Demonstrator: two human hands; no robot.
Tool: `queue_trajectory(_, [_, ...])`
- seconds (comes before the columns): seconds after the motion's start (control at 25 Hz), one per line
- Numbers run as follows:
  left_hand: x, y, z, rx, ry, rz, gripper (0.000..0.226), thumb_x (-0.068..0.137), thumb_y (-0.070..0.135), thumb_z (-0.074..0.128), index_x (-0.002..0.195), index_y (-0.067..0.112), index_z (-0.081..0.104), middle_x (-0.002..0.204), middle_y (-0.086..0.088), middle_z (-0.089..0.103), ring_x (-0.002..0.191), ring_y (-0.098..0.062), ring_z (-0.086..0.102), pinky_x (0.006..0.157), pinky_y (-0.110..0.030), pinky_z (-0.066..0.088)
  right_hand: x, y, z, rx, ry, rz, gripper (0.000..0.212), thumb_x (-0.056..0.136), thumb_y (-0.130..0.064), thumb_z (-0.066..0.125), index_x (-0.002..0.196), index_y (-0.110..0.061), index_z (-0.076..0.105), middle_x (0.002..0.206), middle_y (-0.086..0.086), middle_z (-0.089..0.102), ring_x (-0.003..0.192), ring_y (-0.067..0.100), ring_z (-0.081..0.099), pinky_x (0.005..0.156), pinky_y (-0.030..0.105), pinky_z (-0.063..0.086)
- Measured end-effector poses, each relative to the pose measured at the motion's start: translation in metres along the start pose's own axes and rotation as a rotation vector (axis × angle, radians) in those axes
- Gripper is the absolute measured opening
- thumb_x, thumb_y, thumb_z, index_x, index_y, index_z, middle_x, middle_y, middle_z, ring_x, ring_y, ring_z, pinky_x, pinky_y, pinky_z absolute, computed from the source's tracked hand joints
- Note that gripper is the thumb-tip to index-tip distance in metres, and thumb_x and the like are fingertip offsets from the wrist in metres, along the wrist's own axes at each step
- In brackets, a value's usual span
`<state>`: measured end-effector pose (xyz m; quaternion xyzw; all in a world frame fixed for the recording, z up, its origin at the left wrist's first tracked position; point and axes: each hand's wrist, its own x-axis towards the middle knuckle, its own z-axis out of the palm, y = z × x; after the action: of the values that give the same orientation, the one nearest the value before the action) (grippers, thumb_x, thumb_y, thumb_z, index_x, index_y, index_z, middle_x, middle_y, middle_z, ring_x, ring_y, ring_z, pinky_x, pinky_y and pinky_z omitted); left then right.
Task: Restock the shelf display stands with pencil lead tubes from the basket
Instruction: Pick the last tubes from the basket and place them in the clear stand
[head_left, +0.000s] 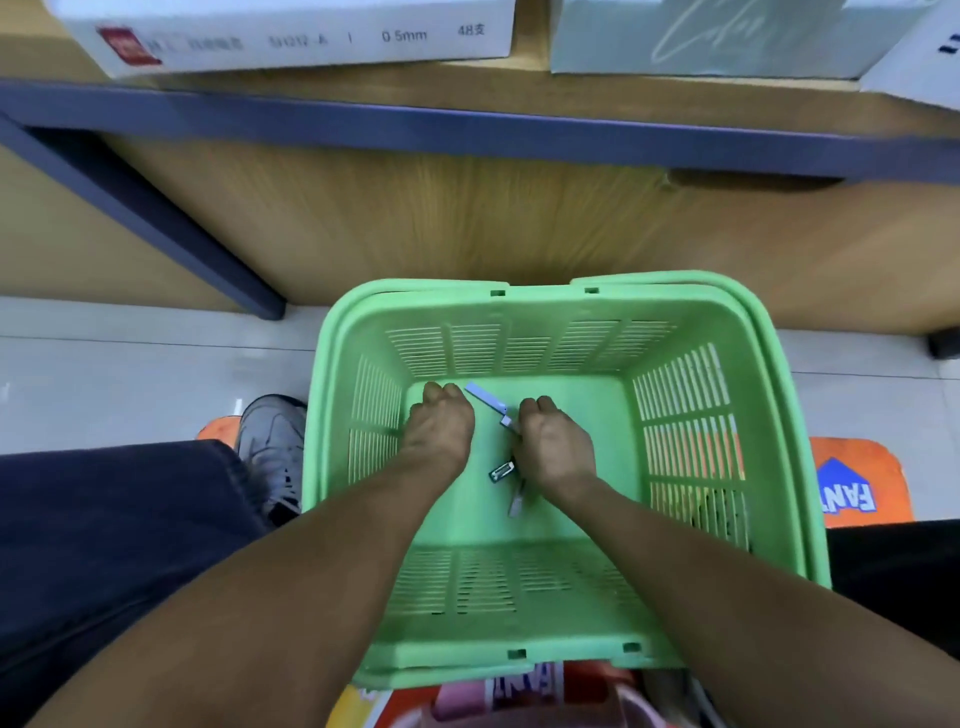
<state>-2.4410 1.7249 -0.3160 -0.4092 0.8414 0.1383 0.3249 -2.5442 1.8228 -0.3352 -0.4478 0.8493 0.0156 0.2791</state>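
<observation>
While both hands (493, 436) curl in basket (571, 660) | tubes (485, 399) loose | grips hidden

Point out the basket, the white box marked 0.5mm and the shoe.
basket (691, 322): head view, far rim.
white box (291, 36): head view, labelled front face.
shoe (272, 441): head view, grey upper.

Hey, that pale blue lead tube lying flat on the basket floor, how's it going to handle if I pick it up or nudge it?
The pale blue lead tube looks straight and hard-edged, so probably stiff. It is thin and small beside the left hand, so likely light. On the green basket floor, which looks smooth, it may slide rather than roll.
</observation>
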Motion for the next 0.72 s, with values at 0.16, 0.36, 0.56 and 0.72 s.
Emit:
queue_trajectory(0.16, [-0.018, -0.004, 0.023, 0.015, -0.072, -0.14, 0.047, 0.094, -0.006, 0.048, 0.138, -0.011, 0.033, 0.13, -0.028, 0.045, 0.114, -0.034, 0.059, 0.086, -0.036, 0.057, 0.009, -0.006, 0.004, -0.094, -0.043, -0.035, 0.015, 0.099, -0.012, 0.051, 0.113, -0.01, 0.058, 0.109, 0.01, 0.063, 0.099, 0.032, 0.063, 0.063, 0.034, 0.039])
queue_trajectory(0.36, [-0.023, 0.002, 0.045, -0.061, -0.129, -0.175, 0.051, 0.095, -0.004, 0.046, 0.139, -0.017, 0.023, 0.126, -0.022, 0.063, 0.116, -0.034, 0.064, 0.084, -0.038, 0.053, 0.008, 0.002, -0.011, -0.039, -0.148, 0.035, 0.011, 0.088, -0.003, 0.058, 0.094, -0.009, 0.051, 0.104, 0.015, 0.064, 0.092, 0.035, 0.063, 0.066, 0.032, 0.04])
queue_trajectory(0.56, [-0.026, -0.004, 0.052, -0.053, -0.038, -0.166, 0.044, 0.094, -0.007, 0.046, 0.134, -0.011, 0.029, 0.116, -0.017, 0.068, 0.105, -0.031, 0.068, 0.075, -0.037, 0.053, -0.005, 0.014, -0.003, 0.268, -0.329, 0.342, 0.026, 0.082, -0.016, 0.076, 0.082, -0.012, 0.05, 0.087, 0.005, 0.061, 0.082, 0.027, 0.066, 0.067, 0.03, 0.05])
queue_trajectory(0.72, [-0.03, 0.001, 0.05, 0.031, -0.012, -0.087, 0.048, 0.093, -0.008, 0.047, 0.136, -0.014, 0.028, 0.112, -0.017, 0.069, 0.101, -0.031, 0.069, 0.074, -0.036, 0.054, -0.015, 0.001, 0.012, 0.247, -0.333, 0.302, 0.019, 0.079, -0.012, 0.072, 0.082, -0.014, 0.054, 0.086, 0.002, 0.065, 0.078, 0.025, 0.066, 0.066, 0.03, 0.054])
